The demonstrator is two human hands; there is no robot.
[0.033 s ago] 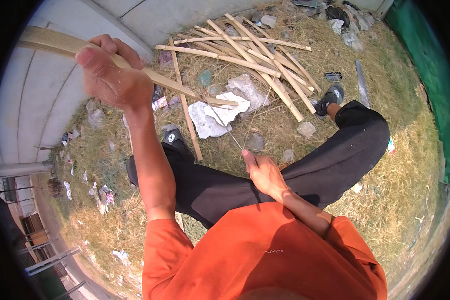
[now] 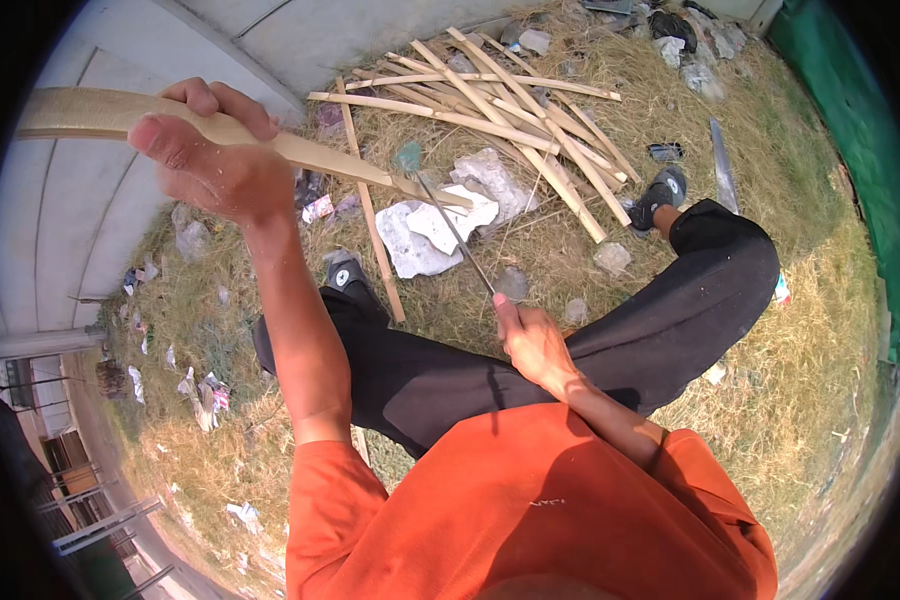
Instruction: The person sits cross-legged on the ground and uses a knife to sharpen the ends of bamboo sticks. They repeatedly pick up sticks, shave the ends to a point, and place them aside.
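My left hand is closed around a long pale wooden strip, raised at the upper left. The strip slopes down to the right; its narrow lower end lies over a white flat stone. In front of my lap, my right hand is closed on a long thin metal blade, seen nearly edge-on. Its handle is hidden in my fingers. The blade points up and away to the left, its far tip just beyond the strip's lower part. Whether blade and wood touch, I cannot tell.
A crossed pile of wooden strips lies beyond the stone. One separate strip stretches beside my left shoe. Right of my other shoe lies a flat metal blade. Litter dots the dry grass; a concrete wall borders the left.
My left hand and the wooden strip have shifted slightly left. The blade in my right hand has swung so its tip sits higher and shows broader; the right hand moved slightly right.
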